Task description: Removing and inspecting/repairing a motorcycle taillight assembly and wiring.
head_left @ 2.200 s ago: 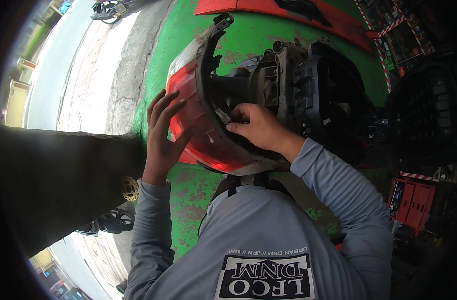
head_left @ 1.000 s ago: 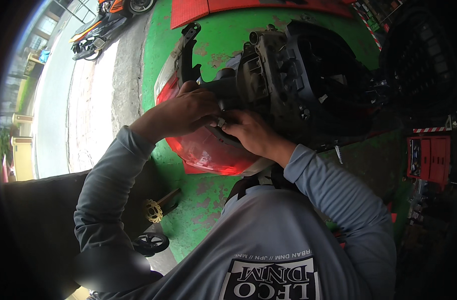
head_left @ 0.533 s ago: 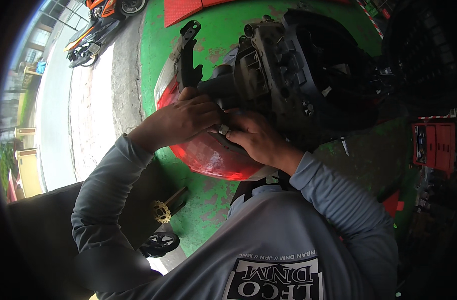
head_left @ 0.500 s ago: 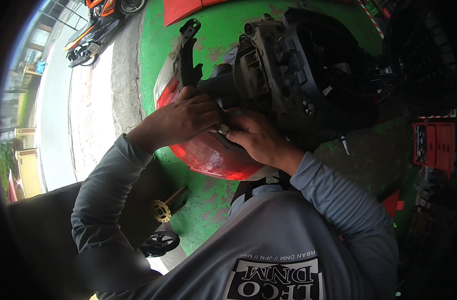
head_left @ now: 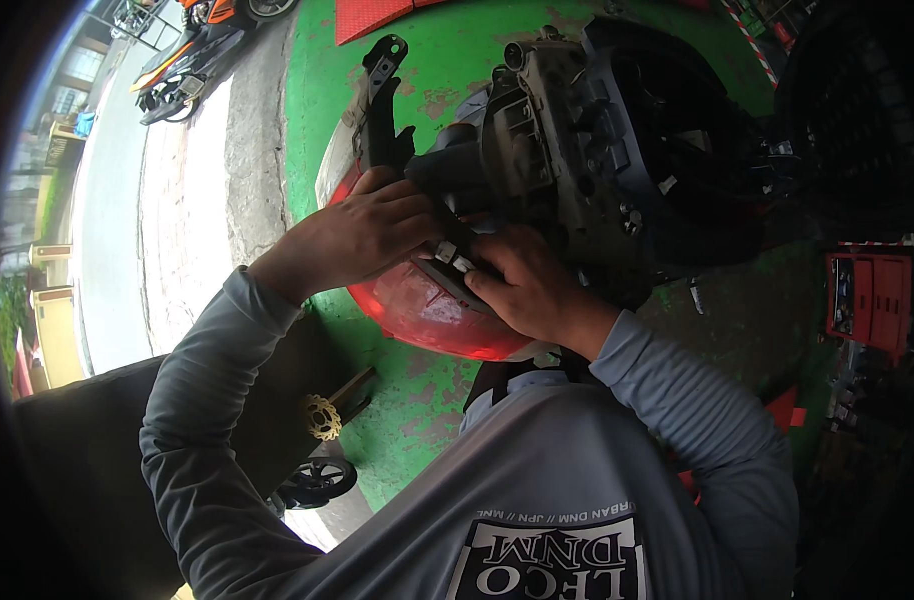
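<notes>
A tail-light assembly (head_left: 427, 310) with a red lens and dark bracket lies at the centre, beside a dismantled scooter body (head_left: 537, 150). My left hand (head_left: 367, 230) is curled over its inner rim, fingertips partly hidden. My right hand (head_left: 527, 285) pinches a small white connector (head_left: 463, 264) just right of the left fingertips; a second white piece (head_left: 445, 250) sits between the hands. Wires there are too small to make out clearly.
An open black compartment lid (head_left: 847, 130) is at right, above a red tool cabinet (head_left: 867, 300). A dark slab (head_left: 87, 460) at lower left is near a gold disc (head_left: 322, 418) and wheel (head_left: 322, 480). A motorcycle (head_left: 177, 80) stands upper left; a red ramp (head_left: 362, 20) behind.
My left hand has moved from the lens's outside onto its inner rim. Over the last half second my right hand has shifted slightly right, and two white pieces now show between the hands.
</notes>
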The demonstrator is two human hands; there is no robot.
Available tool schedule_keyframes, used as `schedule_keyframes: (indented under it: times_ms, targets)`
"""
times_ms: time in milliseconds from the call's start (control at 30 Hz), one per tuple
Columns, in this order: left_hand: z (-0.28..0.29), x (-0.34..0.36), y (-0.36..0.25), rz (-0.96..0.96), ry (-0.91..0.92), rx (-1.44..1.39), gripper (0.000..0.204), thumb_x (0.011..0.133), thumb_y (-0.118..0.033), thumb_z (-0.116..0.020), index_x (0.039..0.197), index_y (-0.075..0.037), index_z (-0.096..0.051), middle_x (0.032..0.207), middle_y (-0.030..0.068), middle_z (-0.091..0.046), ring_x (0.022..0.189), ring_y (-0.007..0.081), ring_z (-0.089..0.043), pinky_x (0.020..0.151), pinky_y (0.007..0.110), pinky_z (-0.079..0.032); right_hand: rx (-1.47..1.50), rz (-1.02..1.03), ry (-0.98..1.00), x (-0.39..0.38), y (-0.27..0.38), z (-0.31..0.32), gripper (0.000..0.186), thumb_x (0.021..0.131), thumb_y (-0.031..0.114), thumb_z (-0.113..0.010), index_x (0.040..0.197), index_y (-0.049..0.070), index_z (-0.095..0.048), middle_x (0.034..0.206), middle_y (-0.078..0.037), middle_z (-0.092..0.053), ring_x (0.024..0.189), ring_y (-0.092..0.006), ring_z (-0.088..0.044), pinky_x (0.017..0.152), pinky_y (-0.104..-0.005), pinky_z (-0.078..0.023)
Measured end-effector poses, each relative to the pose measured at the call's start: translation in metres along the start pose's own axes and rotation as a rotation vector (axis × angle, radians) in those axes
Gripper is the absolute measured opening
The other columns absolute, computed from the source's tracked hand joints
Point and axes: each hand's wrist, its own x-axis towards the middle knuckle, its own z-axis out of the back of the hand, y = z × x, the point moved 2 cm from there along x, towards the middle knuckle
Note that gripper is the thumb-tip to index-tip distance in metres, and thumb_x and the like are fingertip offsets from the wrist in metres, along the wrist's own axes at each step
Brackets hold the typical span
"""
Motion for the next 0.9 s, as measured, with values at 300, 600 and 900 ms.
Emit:
schedule_keyframes:
  times_ms: [300, 600, 900]
  targets:
    - [-0.007, 0.002, -0.012, 0.188, -0.283, -0.088, 0.044, 0.084, -0.006, -0.068, 0.127, -0.007, -0.057, 0.1, 0.0097, -0.061, 0.099, 0.0309, -0.058, 0.092, 0.044, -0.043, -0.387, 0.198, 0.157, 0.001, 0.005, 0.053, 0.035, 0.084, 0.017, -0.066, 0.116, 0.006, -0.062, 0.123, -0.016, -0.061, 0.125, -0.0351, -0.051, 0.114, -0.0486, -0.033]
    - [-0.026, 0.002, -0.025, 0.252, -0.328, 0.107, 0.047, 0.079, -0.008, -0.068, 0.125, -0.012, -0.06, 0.105, 0.007, -0.062, 0.099, 0.0284, -0.058, 0.101, 0.049, -0.035, -0.602, 0.405, 0.398, 0.003, -0.005, 0.061, 0.043, 0.079, 0.026, -0.076, 0.117, 0.01, -0.065, 0.122, -0.01, -0.059, 0.126, -0.0285, -0.051, 0.118, -0.0508, -0.027]
    - [-0.082, -0.013, -0.067, 0.81, -0.781, 0.189, 0.07, 0.077, -0.019, -0.078, 0.139, -0.009, -0.048, 0.141, 0.0168, -0.044, 0.135, 0.0377, -0.039, 0.113, 0.051, -0.028, -0.647, 0.52, 0.225, 0.009, -0.012, 0.047, 0.03, 0.082, 0.026, -0.07, 0.106, 0.009, -0.066, 0.124, -0.009, -0.058, 0.122, -0.0271, -0.052, 0.114, -0.0482, -0.03]
